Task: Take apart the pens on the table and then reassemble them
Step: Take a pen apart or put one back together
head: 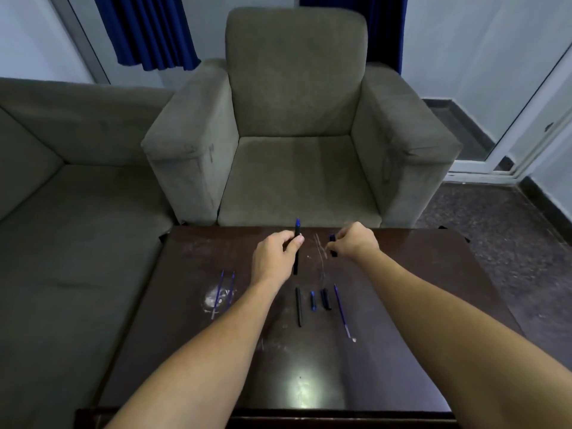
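A: Holding one pen barrel upright over the bench — left hand fingers curled round it. Right hand fingers pinch a small dark piece.

B: Progress?

A: Roughly midway, I judge. A loose barrel, blue piece, black cap and refill lie nearer; two more refills lie to the left — reassembly mostly pending.
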